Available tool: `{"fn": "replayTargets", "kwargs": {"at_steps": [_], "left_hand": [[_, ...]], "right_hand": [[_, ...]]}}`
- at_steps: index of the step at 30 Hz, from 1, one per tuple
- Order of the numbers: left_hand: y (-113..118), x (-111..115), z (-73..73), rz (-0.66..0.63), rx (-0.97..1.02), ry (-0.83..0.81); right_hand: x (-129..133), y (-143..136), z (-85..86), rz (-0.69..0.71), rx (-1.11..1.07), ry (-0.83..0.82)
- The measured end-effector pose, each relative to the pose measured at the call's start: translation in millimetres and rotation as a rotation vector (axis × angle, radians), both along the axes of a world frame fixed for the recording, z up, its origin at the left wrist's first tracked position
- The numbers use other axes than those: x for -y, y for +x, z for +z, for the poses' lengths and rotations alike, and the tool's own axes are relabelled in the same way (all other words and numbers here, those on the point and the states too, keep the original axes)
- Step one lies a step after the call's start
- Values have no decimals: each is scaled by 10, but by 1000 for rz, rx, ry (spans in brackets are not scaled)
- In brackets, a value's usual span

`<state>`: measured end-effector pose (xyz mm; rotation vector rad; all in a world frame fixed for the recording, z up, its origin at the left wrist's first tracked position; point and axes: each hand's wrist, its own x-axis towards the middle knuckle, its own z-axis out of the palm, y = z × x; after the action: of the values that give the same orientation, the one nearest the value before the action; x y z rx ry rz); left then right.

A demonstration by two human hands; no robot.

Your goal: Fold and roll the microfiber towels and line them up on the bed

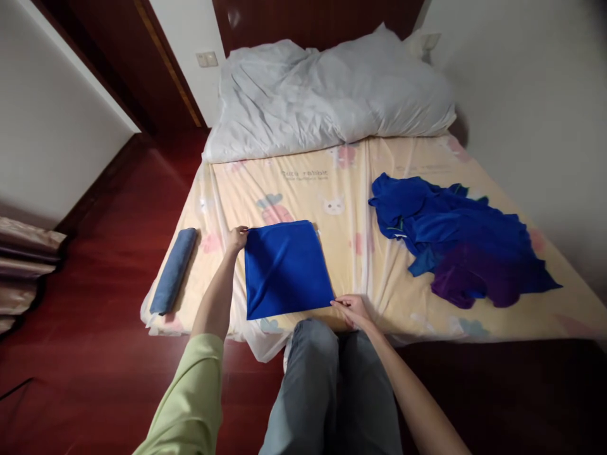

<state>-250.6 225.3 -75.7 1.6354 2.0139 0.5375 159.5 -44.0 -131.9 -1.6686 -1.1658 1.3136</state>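
So there's one blue cloth (288,270) lying flat and roughly square near the front edge of the bed (346,246), between the rolled item and the clothes heap. The left hand (238,239) pinches its far left corner, and the right hand (351,309) has the near right corner between thumb and fingers, the other fingers kinda curled under and hard to make out.

Can't tell how many layers the cloth has, and the heap of blue clothes (455,221) is too jumbled to count pieces, though one purple bit (474,275) sits at its near side. Lower legs are cut off by the frame.

Count-wise: two hands, one blue-gray roll (174,270) by the bed's left edge, one crumpled white quilt (327,95) up at the headboard, one wall switch plate (207,59).
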Motion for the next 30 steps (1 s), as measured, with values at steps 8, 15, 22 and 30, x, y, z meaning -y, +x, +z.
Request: {"fn": "replayTargets", "kwargs": {"at_steps": [8, 15, 22, 30], "left_hand": [[54, -294, -126, -205, -79, 58], [-32, -363, -164, -230, -105, 85], [-44, -352, -174, -151, -125, 124], [11, -211, -130, -50, -109, 170]], "right_hand": [[27, 24, 89, -24, -94, -187], [29, 17, 126, -23, -90, -182], [19, 54, 72, -8, -94, -132], [-16, 16, 200, -15, -98, -198]]}}
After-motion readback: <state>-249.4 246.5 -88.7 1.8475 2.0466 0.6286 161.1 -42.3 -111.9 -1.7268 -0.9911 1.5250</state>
